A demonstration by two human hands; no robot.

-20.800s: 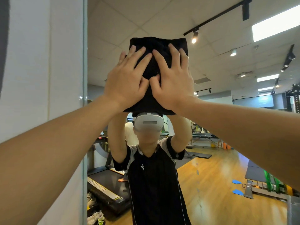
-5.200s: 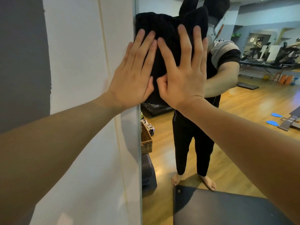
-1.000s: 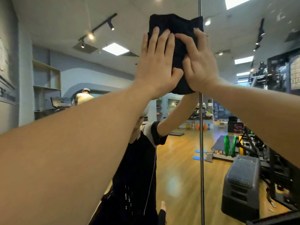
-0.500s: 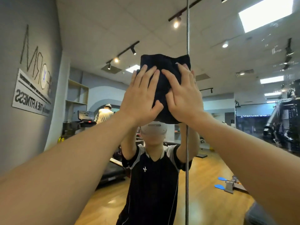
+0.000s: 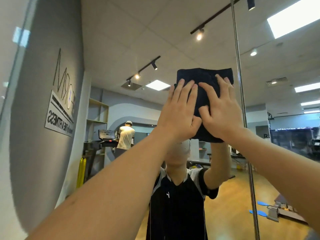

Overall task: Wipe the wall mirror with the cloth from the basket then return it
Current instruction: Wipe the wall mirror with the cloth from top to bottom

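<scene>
Within the last second the cloth (image 5: 204, 101) had slid down from the mirror's (image 5: 112, 40) top toward its 1 o'clock area. Left hand (image 5: 178, 113) and right hand (image 5: 221, 115) pressed it flat, fingers straight and spread, not curled round it. Wiping was probably midway; the basket return remained.

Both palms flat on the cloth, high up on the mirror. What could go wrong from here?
1. Both the left hand and the right hand press the cloth with straight fingers and neither grips it, so it might slip and drop.
2. The cloth sits just beside the vertical seam in the mirror; its edge may snag there.
</scene>
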